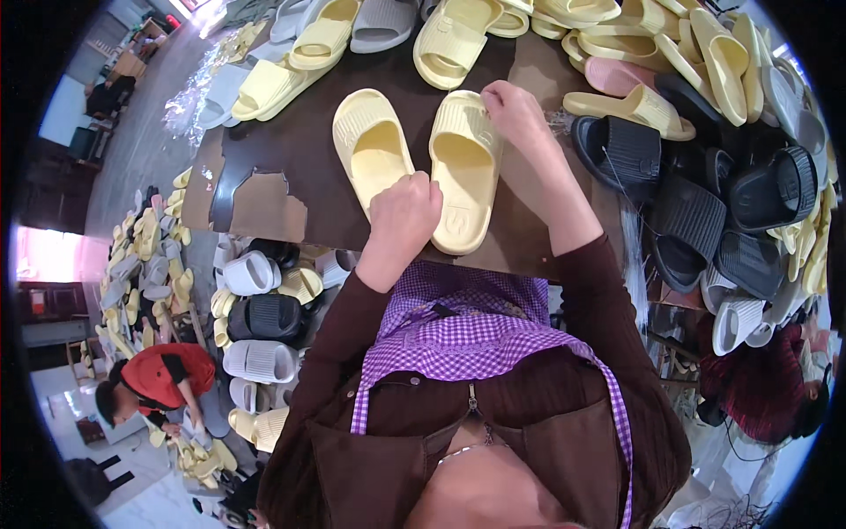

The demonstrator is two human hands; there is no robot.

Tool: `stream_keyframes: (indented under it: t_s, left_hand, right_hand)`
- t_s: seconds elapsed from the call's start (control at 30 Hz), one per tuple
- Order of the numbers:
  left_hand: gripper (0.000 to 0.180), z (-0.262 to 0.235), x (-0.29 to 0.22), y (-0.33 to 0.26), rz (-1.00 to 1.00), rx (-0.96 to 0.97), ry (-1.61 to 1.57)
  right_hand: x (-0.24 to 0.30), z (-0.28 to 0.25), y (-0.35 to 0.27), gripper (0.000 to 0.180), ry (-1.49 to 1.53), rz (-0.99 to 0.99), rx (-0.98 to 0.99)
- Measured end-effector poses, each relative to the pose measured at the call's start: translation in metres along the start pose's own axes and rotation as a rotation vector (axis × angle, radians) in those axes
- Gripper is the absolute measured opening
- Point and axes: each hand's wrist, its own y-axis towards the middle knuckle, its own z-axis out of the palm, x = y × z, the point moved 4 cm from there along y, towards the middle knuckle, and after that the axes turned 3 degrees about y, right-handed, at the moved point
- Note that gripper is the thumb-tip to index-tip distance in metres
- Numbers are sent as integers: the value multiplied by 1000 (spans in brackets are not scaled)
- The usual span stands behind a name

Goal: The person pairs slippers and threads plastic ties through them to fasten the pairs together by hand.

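A pair of pale yellow slippers lies side by side on the dark brown tabletop in front of me, toes pointing away. My left hand (405,212) is closed in a fist over the heel of the left slipper (370,132), its thumb side beside the inner edge of the right slipper (463,181). What it holds is hidden. My right hand (515,113) is closed in a pinch at the outer toe edge of the right slipper. Anything between those fingertips is too small to make out.
More yellow and grey slippers (383,25) line the table's far edge. Black slippers (687,220) and yellow ones pile up at the right, near hanging clear strands (633,251). Torn brown covering (264,207) marks the table's left part. A person in red (172,379) bends over slippers at lower left.
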Motion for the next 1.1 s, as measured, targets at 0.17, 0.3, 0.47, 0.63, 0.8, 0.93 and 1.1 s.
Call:
stream_keyframes:
  t_s: [0.17,0.3,0.47,0.63,0.8,0.93,1.1]
  left_hand:
    - [23,5,9,4,-12,-33,17]
    - [23,9,20,10,-65,-49,-42]
    - [23,14,39,16,-30,-79,-12]
    - [23,18,52,18,-4,-84,-16]
    - [34,21,54,27,77,-111,-23]
    - [43,32,69,45,-57,-53,-162]
    - [41,34,77,63,-344,231,-419]
  right_hand:
    - [17,26,16,27,-103,-72,165]
    - [30,41,26,32,26,-89,322]
    - [35,60,36,33,76,-56,473]
    - [37,68,36,31,32,-44,499]
    - [39,68,33,26,206,-128,358]
    - [44,69,29,21,263,-157,277]
    - [49,69,25,22,226,-91,230]
